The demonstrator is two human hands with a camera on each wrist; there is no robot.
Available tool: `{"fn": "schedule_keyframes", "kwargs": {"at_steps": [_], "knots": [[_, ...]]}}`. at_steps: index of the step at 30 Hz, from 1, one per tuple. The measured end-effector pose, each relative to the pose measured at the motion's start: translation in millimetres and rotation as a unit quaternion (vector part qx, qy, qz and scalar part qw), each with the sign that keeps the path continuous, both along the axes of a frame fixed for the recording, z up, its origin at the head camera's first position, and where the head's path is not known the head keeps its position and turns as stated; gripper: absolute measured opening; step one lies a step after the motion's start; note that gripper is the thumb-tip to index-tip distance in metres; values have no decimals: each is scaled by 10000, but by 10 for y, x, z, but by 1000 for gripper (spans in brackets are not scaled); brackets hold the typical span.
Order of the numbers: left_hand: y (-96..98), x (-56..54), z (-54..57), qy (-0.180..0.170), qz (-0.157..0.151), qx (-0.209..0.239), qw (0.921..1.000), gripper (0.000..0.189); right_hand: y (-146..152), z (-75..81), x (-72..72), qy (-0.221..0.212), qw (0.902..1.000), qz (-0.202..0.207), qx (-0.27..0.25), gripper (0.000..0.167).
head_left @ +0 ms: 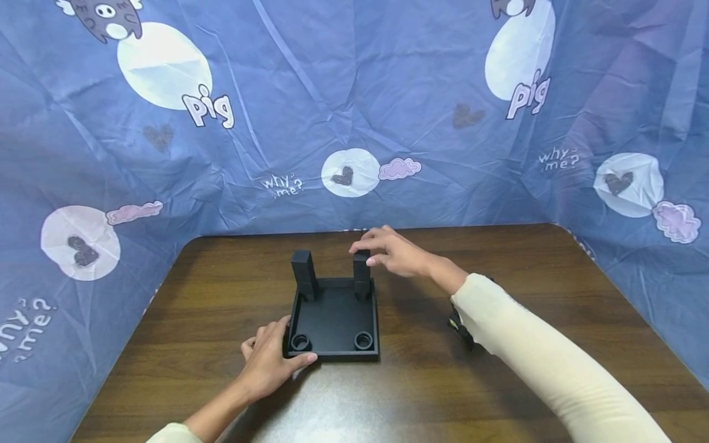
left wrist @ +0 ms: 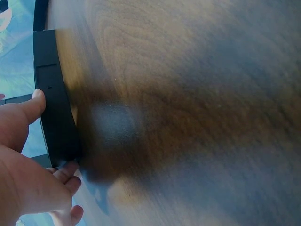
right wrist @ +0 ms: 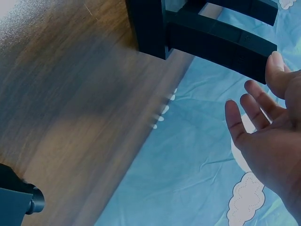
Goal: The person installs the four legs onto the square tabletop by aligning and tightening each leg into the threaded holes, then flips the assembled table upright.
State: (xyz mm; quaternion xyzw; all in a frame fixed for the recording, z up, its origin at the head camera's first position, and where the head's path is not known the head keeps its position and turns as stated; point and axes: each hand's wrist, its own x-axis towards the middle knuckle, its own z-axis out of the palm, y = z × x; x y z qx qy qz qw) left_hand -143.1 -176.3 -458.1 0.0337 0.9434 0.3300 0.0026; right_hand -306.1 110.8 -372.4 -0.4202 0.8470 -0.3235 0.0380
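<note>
A black square tabletop piece point(head_left: 332, 317) with a raised rim lies on the table, underside up. Two square black legs stand upright at its far corners, the left leg point(head_left: 303, 271) and the right leg point(head_left: 362, 274). Round threaded sockets show at both near corners, such as the right socket point(head_left: 363, 348). My left hand point(head_left: 268, 363) grips the near left corner, thumb along the front edge and fingers at the left side. At the top of the right leg, my right hand point(head_left: 399, 253) pinches the end; its thumb point(right wrist: 277, 70) touches it while other fingers spread away.
Partly hidden under my right sleeve point(head_left: 532, 344), dark parts point(head_left: 461, 329) lie on the brown wooden table point(head_left: 221, 289). One black piece with a round end point(right wrist: 35, 200) shows in the right wrist view. A blue printed cloth point(head_left: 343, 111) hangs behind the table and along both sides.
</note>
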Motion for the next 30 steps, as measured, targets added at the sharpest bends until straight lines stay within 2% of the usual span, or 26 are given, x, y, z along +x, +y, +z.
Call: {"fn": "schedule_keyframes", "kwargs": {"at_steps": [7, 13, 22, 30], "knots": [[10, -13, 31, 59, -25, -75, 10000, 97, -14, -20, -8, -102, 9999, -129, 49, 35], [13, -9, 15, 23, 8, -63, 10000, 95, -15, -63, -14, -167, 9997, -134, -66, 36], [0, -4, 15, -18, 17, -32, 10000, 94, -25, -45, 25, -347, 9991, -252, -75, 36], [1, -8, 17, -28, 3, -72, 10000, 95, 59, 41, 62, -210, 9997, -144, 6, 48]]}}
